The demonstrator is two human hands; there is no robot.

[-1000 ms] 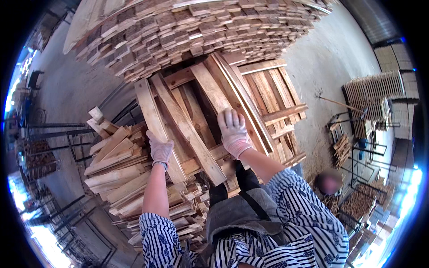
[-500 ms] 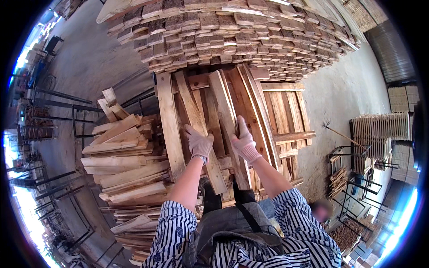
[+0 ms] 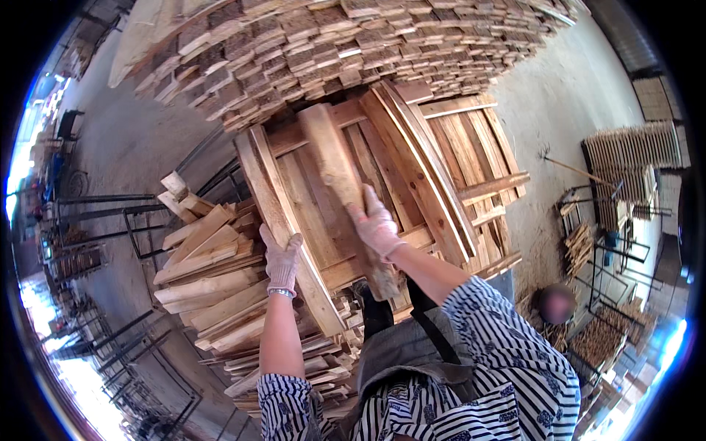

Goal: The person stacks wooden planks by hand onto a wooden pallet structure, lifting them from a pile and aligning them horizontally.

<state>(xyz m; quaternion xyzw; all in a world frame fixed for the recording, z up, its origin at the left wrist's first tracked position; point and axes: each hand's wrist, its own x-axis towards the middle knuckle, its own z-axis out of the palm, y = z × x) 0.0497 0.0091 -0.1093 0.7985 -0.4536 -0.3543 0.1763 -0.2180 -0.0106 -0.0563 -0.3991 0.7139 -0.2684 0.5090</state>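
Note:
Both hands wear pale knitted gloves. My left hand [image 3: 282, 261] is closed round the edges of a long wooden board [image 3: 294, 220], which lies against another board on the left side of a slatted wooden stack. Its fingertips are partly hidden along the outer edge. Further right, my right hand [image 3: 376, 224] grips a second, rough-edged plank [image 3: 334, 165], blurred by motion and slanting over the slats. Its thumb lies on the near face; the other fingers wrap the right edge. Beneath both is the layer of boards and crosspieces [image 3: 312, 184].
Several boards stand together at the right of the stack [image 3: 423, 176]. A large pile of stacked planks [image 3: 309, 55] rises at the far side. Loose offcuts [image 3: 209, 272] are heaped on the left. A person [image 3: 555, 303] is at the right, near metal racks and a long-handled rake [image 3: 577, 170].
My left hand has shifted left, bringing its board against the leftmost one. My right hand has carried its plank leftward, away from the boards on the right. The view has turned slightly.

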